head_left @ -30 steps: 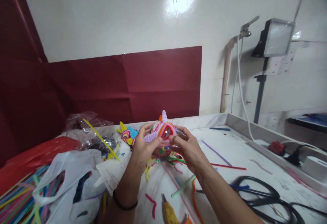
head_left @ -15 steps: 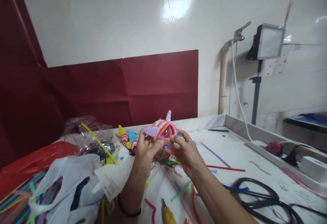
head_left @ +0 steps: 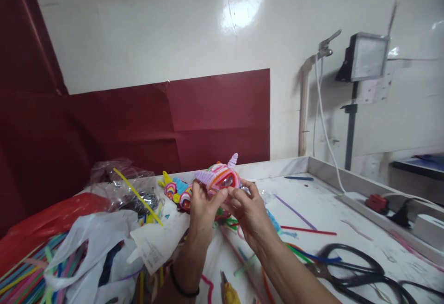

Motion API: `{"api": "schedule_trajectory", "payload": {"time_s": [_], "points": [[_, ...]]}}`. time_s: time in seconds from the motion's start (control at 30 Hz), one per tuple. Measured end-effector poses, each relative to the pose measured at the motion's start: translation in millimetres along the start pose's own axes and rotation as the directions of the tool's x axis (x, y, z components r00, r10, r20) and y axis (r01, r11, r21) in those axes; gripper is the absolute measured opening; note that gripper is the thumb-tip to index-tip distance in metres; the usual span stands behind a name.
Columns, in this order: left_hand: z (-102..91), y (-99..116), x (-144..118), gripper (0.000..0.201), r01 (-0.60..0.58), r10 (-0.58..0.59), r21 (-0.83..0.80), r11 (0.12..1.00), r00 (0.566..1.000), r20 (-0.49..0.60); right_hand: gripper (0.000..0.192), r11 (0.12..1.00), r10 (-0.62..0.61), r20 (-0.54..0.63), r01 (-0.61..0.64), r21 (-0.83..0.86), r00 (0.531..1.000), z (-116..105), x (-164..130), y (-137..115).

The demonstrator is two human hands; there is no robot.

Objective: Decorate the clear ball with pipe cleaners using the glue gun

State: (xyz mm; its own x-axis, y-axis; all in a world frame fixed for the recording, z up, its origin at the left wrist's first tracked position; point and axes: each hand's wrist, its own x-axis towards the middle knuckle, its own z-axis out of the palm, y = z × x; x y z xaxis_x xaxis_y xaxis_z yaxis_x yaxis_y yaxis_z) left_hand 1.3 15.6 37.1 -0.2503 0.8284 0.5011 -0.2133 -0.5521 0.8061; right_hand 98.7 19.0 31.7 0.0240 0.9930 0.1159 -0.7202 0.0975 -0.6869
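Note:
Between my two hands is a colourful pipe-cleaner craft figure [head_left: 219,174], striped pink, orange and white, with two lilac horn-like pieces on top. A clear, shiny patch shows in a red-edged opening on its front. My left hand [head_left: 203,209] grips its left side, with the thumb along the lower front. At the lower right my right hand [head_left: 245,202] holds it, fingertips pinched near the opening and close to the left thumb. Its underside is partly hidden by my fingers. Just left lies another colourful pipe-cleaner piece [head_left: 180,186] with ringed round shapes.
Black-handled scissors [head_left: 347,267] lie at right, and a yellow-bodied tool [head_left: 229,292] in front. Loose pipe cleaners, including a red one [head_left: 308,230], cover the white table. Plastic bags [head_left: 93,230] and a paper label [head_left: 157,246] are at left. A power strip [head_left: 391,220] runs along the right edge.
The craft figure has tilted slightly, its lilac horn leaning more to the right. Both thumbs have come closer together below the opening. The right forearm has shifted, showing more of the scissors.

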Motion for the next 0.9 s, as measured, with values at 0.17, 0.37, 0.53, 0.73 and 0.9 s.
{"api": "schedule_trajectory", "payload": {"time_s": [0.17,0.37,0.53,0.73,0.9], "points": [[0.6,1.3,-0.8,0.042,0.028,-0.029,-0.024,0.999,0.998,-0.048,0.062,1.000,0.013,0.009,-0.013,0.022,1.000,1.9,-3.4,2.6],[4.3,6.2,-4.4,0.048,0.050,-0.055,-0.084,0.995,0.997,-0.056,0.063,1.000,0.013,0.000,-0.013,0.018,1.000,3.1,-6.5,5.4],[2.3,4.4,-3.2,0.053,0.063,-0.066,-0.108,0.992,0.997,-0.029,0.066,1.000,0.012,-0.002,-0.012,0.018,1.000,3.9,-9.9,4.9],[-1.6,1.1,-0.8,0.049,0.078,-0.082,-0.106,0.991,0.996,-0.035,0.065,0.999,0.025,-0.018,-0.026,-0.028,1.000,5.3,-9.5,5.4],[-5.5,2.3,1.9,0.044,0.094,-0.100,-0.126,0.988,0.994,-0.042,0.068,0.996,0.047,0.004,-0.046,-0.079,0.999,3.3,-9.8,5.9]]}}
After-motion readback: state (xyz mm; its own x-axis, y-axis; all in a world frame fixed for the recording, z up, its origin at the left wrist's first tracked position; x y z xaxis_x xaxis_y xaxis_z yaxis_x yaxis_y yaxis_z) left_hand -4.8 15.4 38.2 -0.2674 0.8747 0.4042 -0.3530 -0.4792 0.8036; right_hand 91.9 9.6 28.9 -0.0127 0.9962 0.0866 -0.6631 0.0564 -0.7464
